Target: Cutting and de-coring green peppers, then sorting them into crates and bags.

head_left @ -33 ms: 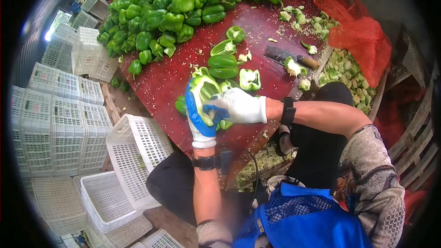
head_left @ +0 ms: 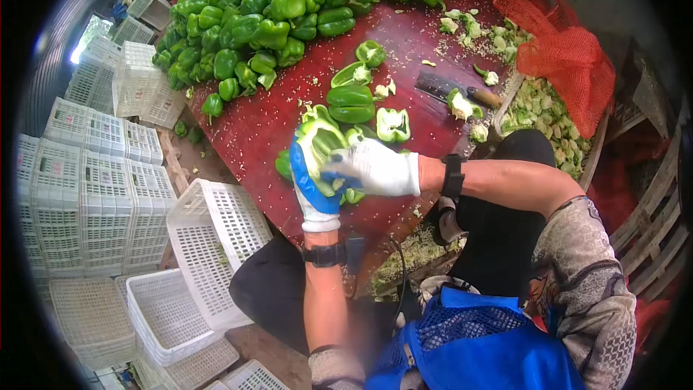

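Left hand (head_left: 315, 186) w/ blue-palmed white glove, right hand (head_left: 375, 168) in white glove, black wristbands, patterned grey sleeve, blue mesh apron.

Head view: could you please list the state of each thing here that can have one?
left hand: gloved, cupping the opened pepper
right hand: gloved, fingers in the opened pepper
opened pepper: split open, held above the red table
pepper halves: cut, lying on the table
whole peppers: uncut, heaped
knife: lying flat on the table
white crate: empty, tilted beside the table
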The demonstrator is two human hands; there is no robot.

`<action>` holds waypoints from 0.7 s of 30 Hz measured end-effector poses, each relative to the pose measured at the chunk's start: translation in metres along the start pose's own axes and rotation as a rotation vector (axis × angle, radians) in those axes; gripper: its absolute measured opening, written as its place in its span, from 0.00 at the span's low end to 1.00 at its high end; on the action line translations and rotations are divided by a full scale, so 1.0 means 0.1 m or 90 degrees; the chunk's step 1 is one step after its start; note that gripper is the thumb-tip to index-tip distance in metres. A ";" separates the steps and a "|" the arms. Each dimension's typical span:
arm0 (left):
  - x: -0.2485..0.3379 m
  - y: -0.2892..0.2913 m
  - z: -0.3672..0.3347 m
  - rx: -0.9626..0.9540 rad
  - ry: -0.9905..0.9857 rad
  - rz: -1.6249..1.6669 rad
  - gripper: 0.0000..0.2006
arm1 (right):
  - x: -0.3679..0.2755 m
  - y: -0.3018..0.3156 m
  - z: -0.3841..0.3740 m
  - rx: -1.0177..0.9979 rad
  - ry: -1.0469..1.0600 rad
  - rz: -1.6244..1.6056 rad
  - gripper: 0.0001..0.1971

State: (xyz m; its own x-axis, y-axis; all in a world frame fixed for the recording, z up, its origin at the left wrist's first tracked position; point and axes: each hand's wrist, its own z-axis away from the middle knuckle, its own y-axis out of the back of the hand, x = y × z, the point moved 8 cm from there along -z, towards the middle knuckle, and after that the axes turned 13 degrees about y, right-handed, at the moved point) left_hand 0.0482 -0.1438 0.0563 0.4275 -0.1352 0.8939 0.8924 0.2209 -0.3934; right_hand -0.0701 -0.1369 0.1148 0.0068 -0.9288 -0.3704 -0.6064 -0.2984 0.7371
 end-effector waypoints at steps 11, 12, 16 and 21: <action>0.03 -0.26 0.10 -0.083 0.006 0.097 0.28 | 0.30 0.22 0.05 0.062 -0.420 -0.410 0.08; 0.12 -0.33 0.16 -0.044 -0.099 -0.113 0.28 | 0.32 0.17 0.03 0.085 -0.293 -0.317 0.08; 0.22 -0.40 0.23 -0.007 -0.205 -0.259 0.29 | 0.44 -0.04 0.11 0.127 -0.401 -0.464 0.08; 0.16 -0.45 0.25 -0.050 -0.070 -0.147 0.31 | 0.39 0.00 0.07 0.160 -0.235 -0.186 0.08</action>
